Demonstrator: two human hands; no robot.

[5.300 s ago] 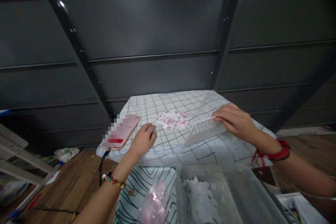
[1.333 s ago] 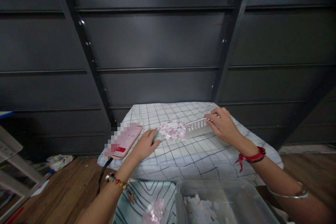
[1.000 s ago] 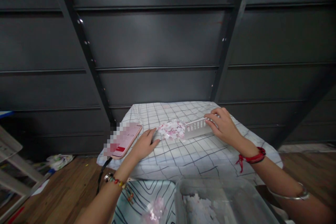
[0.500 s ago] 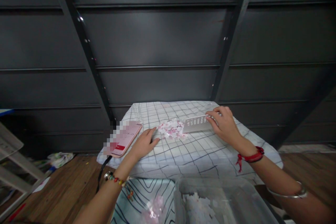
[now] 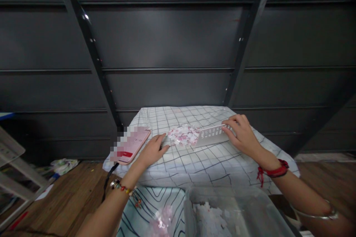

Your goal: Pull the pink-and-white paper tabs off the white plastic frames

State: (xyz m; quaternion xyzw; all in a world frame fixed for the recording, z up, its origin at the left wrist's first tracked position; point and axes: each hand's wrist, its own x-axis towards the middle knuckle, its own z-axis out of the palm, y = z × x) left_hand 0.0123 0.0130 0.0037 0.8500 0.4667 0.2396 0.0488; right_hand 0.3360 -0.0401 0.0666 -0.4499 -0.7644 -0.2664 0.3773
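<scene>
Dark wall (image 5: 172,37) rises behind a surface covered by a white checked cloth (image 5: 180,163), with both bare hands resting on or over it. Palm down, the left hand (image 5: 152,151) lies flat on the cloth, fingers extended and thumb spread, with nothing visible in its grasp. Just beyond its fingertips, to its right, is a loose pile of pink-and-white pieces (image 5: 183,135); close on its other side lies a phone (image 5: 137,146), partly pixelated.

Bent at the fingers, the right hand (image 5: 241,133) pinches the near upper corner of a white slotted panel (image 5: 211,136) between thumb and fingers. From that grip the panel runs leftward on edge, its far end at the pile's border; whether it touches the pieces is hard to tell. Below both hands sit a patterned tray (image 5: 147,196) and a translucent tub (image 5: 256,207).

Judging by the pose, the step in hand is working the panel's edge against the pile, and the next move calls for a firm pinch with the lower edge kept down on the cloth.

About five seconds earlier, the panel stood clear of the pieces, nearer the right hand's side of the cloth, and the left fingers were more curled.
</scene>
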